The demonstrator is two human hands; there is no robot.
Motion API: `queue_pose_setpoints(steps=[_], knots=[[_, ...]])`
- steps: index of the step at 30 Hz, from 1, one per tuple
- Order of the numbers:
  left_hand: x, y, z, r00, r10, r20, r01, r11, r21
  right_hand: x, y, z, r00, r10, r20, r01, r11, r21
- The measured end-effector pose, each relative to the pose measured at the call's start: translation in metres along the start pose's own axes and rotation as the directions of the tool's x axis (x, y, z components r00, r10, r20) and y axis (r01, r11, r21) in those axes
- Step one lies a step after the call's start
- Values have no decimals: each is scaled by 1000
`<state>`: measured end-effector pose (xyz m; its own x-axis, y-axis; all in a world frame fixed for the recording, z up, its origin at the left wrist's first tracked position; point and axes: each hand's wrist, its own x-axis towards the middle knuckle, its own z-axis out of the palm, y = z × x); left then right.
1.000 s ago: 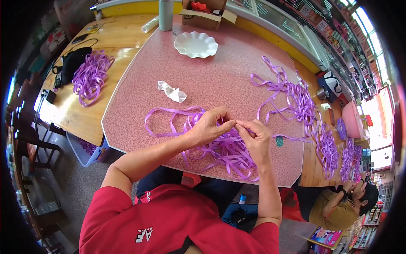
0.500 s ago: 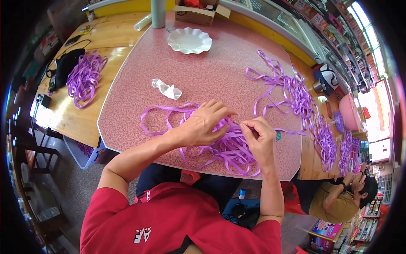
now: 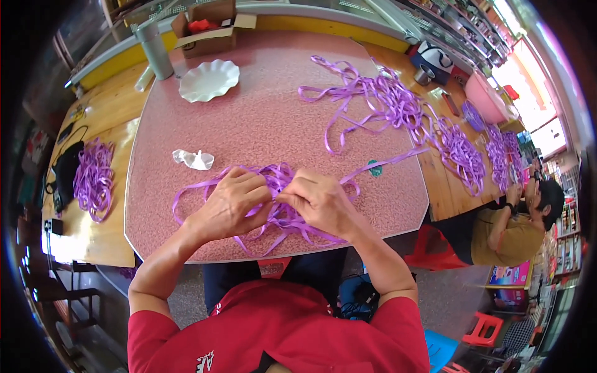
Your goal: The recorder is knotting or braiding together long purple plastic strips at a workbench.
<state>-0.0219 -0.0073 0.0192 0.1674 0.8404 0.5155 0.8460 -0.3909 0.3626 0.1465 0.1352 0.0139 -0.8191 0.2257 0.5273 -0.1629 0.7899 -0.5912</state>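
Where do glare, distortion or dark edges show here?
Head view: glare whitens part of the left wooden table; same view, the bright opening at right is washed out; same view, edges of the pink table bow and corners are black.

Ribbon pile was solid purple (far ribbons matched). Main surface was pale-edged pink with darker mottling; side surface was yellow-brown wood. Dish and tissue were white, bottle grey-green, carton brown, basin pink, small patch green. Worn shirt was red with white print; co-worker's shirt was mustard brown, stool red.
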Motion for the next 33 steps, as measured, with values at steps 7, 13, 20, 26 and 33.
queue_pose_setpoints(steps=[7, 13, 20, 26, 33], knots=[[-22, -17, -21, 823, -201, 530, 515, 657, -550, -3, 0, 15, 991, -111, 74, 97, 981, 168], [-7, -19, 16, 943, -243, 229, 330, 575, -749, 9, -16, 8, 982, -25, -186, 82, 949, 305], [36, -23, 32, 982, -185, 40, 174, 799, -575, -9, -9, -69, 840, 234, -489, 191, 716, 672], [14, -48, -9, 925, -322, 202, 379, 809, -449, -69, 75, -151, 570, 564, -597, 168, 631, 757], [-39, -73, -41, 833, -518, 196, 554, 771, -316, -125, 154, -176, 298, 674, -676, -113, 728, 676]])
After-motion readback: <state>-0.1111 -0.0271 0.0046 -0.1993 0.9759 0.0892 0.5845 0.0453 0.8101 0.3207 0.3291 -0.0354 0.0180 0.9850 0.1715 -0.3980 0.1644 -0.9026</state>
